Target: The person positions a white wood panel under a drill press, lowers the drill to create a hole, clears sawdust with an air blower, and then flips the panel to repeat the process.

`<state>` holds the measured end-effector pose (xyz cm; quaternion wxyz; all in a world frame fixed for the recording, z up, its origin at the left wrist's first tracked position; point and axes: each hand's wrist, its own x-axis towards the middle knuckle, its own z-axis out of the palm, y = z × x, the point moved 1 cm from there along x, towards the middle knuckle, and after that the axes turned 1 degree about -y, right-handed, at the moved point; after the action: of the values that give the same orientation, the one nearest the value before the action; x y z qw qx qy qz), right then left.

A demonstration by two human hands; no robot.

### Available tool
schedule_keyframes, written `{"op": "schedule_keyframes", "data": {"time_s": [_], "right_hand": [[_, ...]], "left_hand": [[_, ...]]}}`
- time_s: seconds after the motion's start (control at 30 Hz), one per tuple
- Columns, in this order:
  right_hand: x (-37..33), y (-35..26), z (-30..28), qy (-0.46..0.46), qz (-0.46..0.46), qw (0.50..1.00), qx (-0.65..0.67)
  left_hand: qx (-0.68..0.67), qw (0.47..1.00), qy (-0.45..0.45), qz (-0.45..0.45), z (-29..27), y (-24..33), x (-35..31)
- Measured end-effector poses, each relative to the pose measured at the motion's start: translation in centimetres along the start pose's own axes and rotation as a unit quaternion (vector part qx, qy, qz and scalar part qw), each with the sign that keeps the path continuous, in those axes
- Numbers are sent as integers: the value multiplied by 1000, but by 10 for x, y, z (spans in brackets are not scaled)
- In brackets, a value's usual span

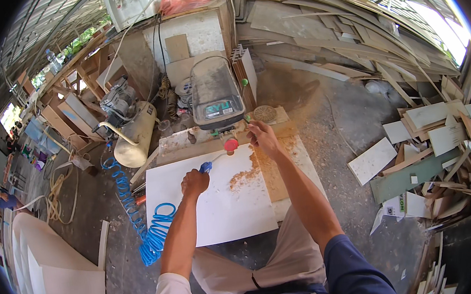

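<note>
My left hand [195, 182] is closed around a blue air blow gun [206, 167], its thin nozzle pointing at the machine head. A white panel [218, 214] lies flat below, with brown sawdust [247, 175] scattered over its right part. Above its far edge stands a bench machine [217, 96] with a dark, dusty cover and a red round part [231, 144] beneath. My right hand [263, 138] reaches to the machine's right side, fingers bent at a small green knob [247, 118]; the grip is partly hidden.
A blue coiled air hose [157, 236] hangs left of the panel. Behind it stands a cream air compressor [135, 134]. Board offcuts [430, 131] pile up at right, and long boards [314, 24] lean at the back. Curved pale panels [63, 271] stand at near left.
</note>
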<state>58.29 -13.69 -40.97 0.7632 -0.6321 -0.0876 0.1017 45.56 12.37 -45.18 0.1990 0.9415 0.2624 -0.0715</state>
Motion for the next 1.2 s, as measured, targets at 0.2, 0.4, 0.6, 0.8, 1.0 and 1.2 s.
{"op": "schedule_keyframes", "data": {"time_s": [0.2,0.4,0.6,0.8,1.0,1.2], "right_hand": [[5,2,-8,-27,0,1000,-12],[-3,-3,-6,-17,25,999,-26],[-2,-13,-12,-45,41,997,-53],[-3,-13,-10,-55,21,996,-73],[5,-9,-11,-61,28,997,-46],[7,-12,-17,-73,44,995,-54]], "left_hand": [[-50,995,-65,-63,-10,-9,-14],[-63,986,-150,-24,-28,-47,-14],[-74,962,-247,-86,-74,-158,-6],[-231,936,-195,-179,-102,-274,-34],[-84,932,-352,4,-68,-287,-78],[127,968,-107,186,-25,-104,-174]]}}
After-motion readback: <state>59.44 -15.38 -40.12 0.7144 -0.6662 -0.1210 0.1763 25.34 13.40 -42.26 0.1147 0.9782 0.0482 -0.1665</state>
